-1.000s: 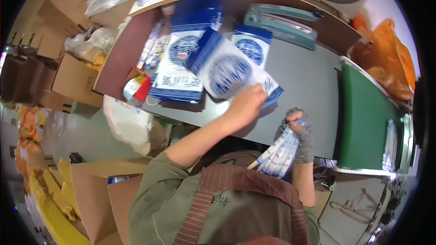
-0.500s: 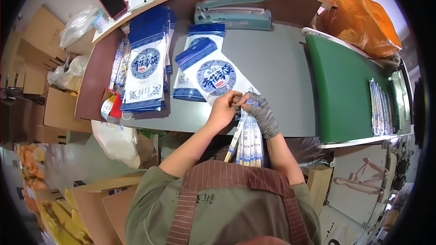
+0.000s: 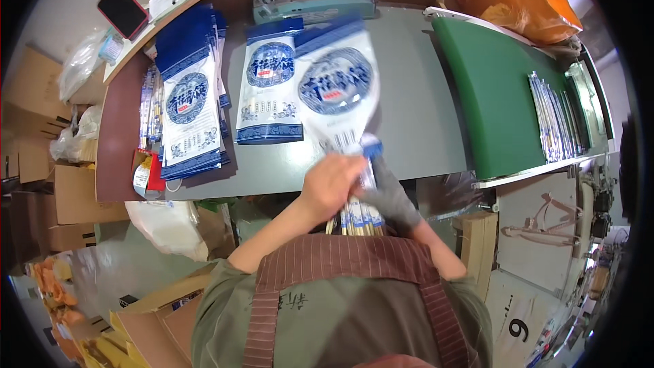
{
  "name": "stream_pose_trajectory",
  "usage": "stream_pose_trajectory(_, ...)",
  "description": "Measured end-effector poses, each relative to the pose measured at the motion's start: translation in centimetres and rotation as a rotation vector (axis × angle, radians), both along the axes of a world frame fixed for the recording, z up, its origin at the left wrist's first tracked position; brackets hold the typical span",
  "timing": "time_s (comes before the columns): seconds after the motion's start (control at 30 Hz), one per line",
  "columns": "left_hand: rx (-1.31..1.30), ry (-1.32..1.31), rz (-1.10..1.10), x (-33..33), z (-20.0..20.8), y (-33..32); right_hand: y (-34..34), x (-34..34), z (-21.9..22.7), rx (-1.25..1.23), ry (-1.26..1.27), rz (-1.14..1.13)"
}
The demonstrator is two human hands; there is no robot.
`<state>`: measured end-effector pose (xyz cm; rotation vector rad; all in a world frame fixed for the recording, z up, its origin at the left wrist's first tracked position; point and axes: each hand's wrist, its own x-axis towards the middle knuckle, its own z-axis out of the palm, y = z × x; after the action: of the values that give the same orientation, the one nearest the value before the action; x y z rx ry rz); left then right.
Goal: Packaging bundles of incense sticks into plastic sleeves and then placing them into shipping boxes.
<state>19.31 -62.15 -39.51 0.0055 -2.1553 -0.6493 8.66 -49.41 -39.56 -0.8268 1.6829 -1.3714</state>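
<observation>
A bundle of wrapped chopsticks (image 3: 361,220) with blue-and-white sleeves stands in front of my apron, its bare wooden ends down. My right hand (image 3: 392,195), in a grey fingerless glove, is closed around the bundle's right side. A white-and-blue printed plastic bag (image 3: 338,82) stretches away from my hands over the table, slightly blurred. My left hand (image 3: 332,185) is closed at the bag's near end, against the chopsticks. Its fingertips are partly hidden. Left of it lies another printed bag (image 3: 270,85), flat on the grey table (image 3: 415,95).
A stack of printed bags (image 3: 187,99) lies at the left. Behind stands a teal bag sealer (image 3: 313,5). A green board (image 3: 484,95) on the right carries several wrapped chopsticks (image 3: 553,123). A phone (image 3: 123,11) rests on the back ledge; an orange bag (image 3: 521,0) sits far right.
The bag has swung from a slant to nearly straight, uncovering the bag beneath it. My hands have come lower on the chopsticks, and the left now overlaps the bag's near end. The view has shifted.
</observation>
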Motion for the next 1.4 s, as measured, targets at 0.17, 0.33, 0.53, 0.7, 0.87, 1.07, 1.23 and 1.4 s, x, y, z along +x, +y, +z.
stream_pose_trajectory(0.17,-0.090,-0.098,-0.342,2.7,0.1,1.3,9.1,2.8,-6.1,0.017,-0.344,-0.038)
stream_pose_trajectory(0.33,-0.277,-0.262,-0.278,0.9,0.7,0.5,1.5,0.1,-1.1,0.359,0.626,-0.430)
stream_pose_trajectory(0.53,-0.146,-0.217,0.228,-2.1,-0.6,-2.0,-2.8,-4.6,-2.3,0.530,0.728,-0.236)
stream_pose_trajectory(0.7,0.100,-0.353,0.304,4.2,-3.2,1.1,1.6,0.5,-3.2,-0.174,0.608,-0.218)
stream_pose_trajectory(0.87,0.769,-0.287,0.087,-1.6,4.7,-3.4,-1.8,-4.4,3.7,-0.070,0.958,-0.190)
stream_pose_trajectory(1.07,0.663,-0.130,-0.207,-4.6,19.9,-6.9,-3.2,-7.9,18.8,-0.453,0.579,-0.319)
stream_pose_trajectory(1.23,0.552,-0.151,-0.223,-4.7,22.8,-7.4,-2.9,-8.7,24.2,-0.245,0.645,-0.230)
stream_pose_trajectory(1.4,0.366,-0.324,-0.090,-5.4,23.9,-8.6,-3.3,-9.2,23.0,-0.322,0.618,-0.260)
